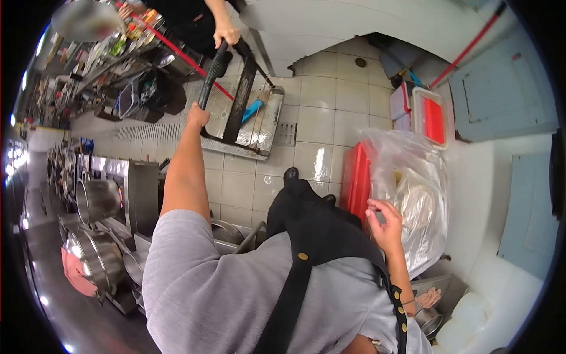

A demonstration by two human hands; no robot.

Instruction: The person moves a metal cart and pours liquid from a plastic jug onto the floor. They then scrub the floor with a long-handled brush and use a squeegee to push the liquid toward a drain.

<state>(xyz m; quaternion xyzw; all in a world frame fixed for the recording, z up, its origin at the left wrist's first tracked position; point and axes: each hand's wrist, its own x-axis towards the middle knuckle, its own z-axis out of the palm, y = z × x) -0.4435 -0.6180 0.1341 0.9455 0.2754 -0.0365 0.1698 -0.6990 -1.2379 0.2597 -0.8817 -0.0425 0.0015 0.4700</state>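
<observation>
My left hand (199, 115) is wrapped round the lower end of the black handle (213, 79) of a platform cart (271, 112). Another person's hand (226, 32) grips the same handle farther up. On the cart's platform lies a blue brush head (252, 110), beside the tip of a red pole (183, 54). My right hand (384, 224) is held beside a red crate (356, 183) and a clear plastic bag (415, 197); its fingers are apart and half curled, with nothing in them.
Metal pots (97, 200) stand on the stove at the left. A co-worker in dark clothes (183, 23) is at the top. Beside the right wall are a white-and-red container (433, 118) and a red-handled tool (469, 47). A floor drain (287, 134) lies near the cart.
</observation>
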